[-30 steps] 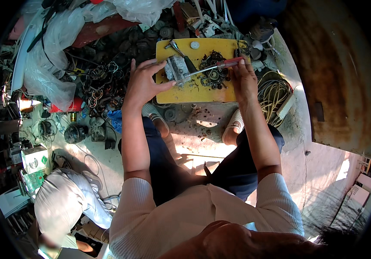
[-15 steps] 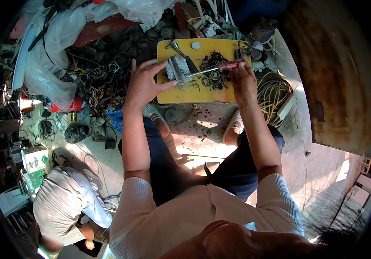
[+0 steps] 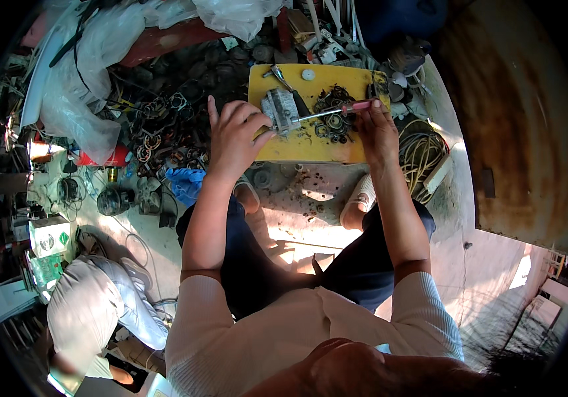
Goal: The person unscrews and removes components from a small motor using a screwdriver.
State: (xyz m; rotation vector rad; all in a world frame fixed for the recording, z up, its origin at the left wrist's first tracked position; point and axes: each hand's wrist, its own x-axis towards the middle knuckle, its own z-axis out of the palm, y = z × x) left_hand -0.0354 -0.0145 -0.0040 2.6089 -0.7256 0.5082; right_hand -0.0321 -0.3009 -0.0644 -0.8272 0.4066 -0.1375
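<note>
On a yellow board (image 3: pixel 277 153) in front of me rests a grey, blocky metal part (image 3: pixel 280 109). My left hand (image 3: pixel 239 135) is at its lower left corner, thumb and index finger closed on that corner, the little finger side raised. In my right hand (image 3: pixel 379 132) is a screwdriver (image 3: pixel 362 106) with a red handle and a long bright shaft. The shaft points left, and its tip meets the right side of the metal part. Behind the shaft lies a ratchet wrench (image 3: pixel 286 83) with a dark handle. Dark rings and small parts (image 3: pixel 333 99) are heaped beside it.
A small white disc (image 3: pixel 308 75) lies at the board's far edge. Coiled cable (image 3: pixel 423 152) sits to the right, motor parts (image 3: pixel 158 129) and plastic sheeting (image 3: pixel 76 92) to the left. Another person (image 3: pixel 92 311) bends over at the lower left. A rusty panel (image 3: pixel 515 132) stands at right.
My left hand's fingers have drawn together, from spread around the metal part to its lower left corner. The screwdriver stays against the part. The whole view has shifted slightly.
</note>
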